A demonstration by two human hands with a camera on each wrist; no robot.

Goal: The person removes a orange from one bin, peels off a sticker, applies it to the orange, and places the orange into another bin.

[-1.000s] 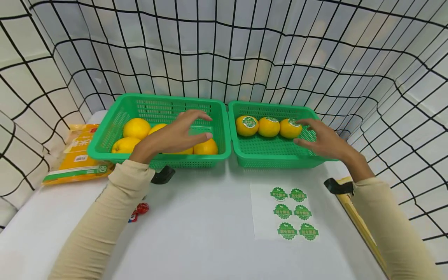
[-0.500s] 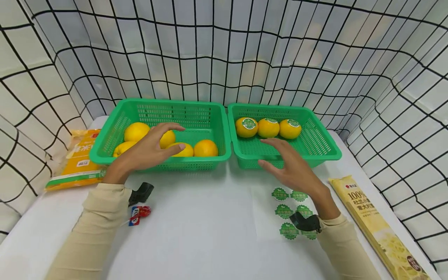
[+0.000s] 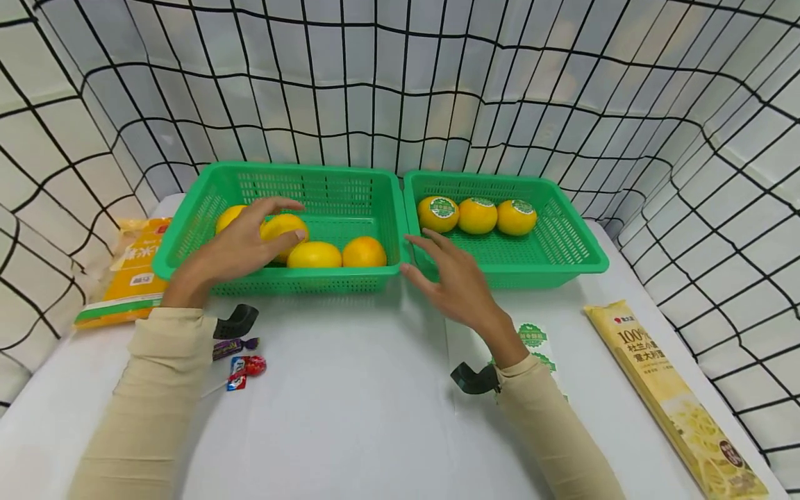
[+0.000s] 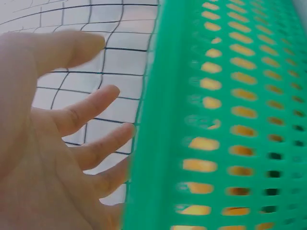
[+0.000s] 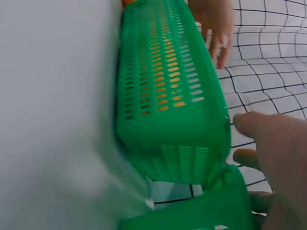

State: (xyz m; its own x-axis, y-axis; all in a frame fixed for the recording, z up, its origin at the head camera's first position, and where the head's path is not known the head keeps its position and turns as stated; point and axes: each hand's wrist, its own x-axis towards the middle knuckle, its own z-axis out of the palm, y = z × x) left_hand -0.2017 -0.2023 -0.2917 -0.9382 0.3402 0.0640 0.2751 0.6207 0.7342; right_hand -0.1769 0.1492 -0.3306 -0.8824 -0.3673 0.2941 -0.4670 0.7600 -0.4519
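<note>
My left hand (image 3: 240,239) hovers over the front left part of the larger green basket (image 3: 350,280), fingers relaxed and holding nothing. Beneath and beside it lie several yellow lemon-like fruits (image 3: 314,255) and an orange (image 3: 364,252); the hand hides part of them. In the left wrist view the spread fingers (image 4: 96,148) show beside the basket's rim. My right hand (image 3: 453,278), also holding nothing, is over the front left corner of the smaller green basket (image 3: 531,279), its fingertips close to where the baskets meet. That basket bears 3 yellow fruits (image 3: 478,215) with green stickers in a row.
A sheet of green round stickers (image 3: 532,335) lies partly under the right forearm. A pasta pack (image 3: 675,403) lies along the right side. At left are an orange food bag (image 3: 128,278), a red lollipop (image 3: 254,366) and a purple-wrapped candy (image 3: 234,347). Black netting (image 3: 387,87) surrounds the table.
My right hand has moved left from the smaller basket's right side to its front left corner. My left hand has shifted left from the middle of the larger basket. Both have stayed without anything in them.
</note>
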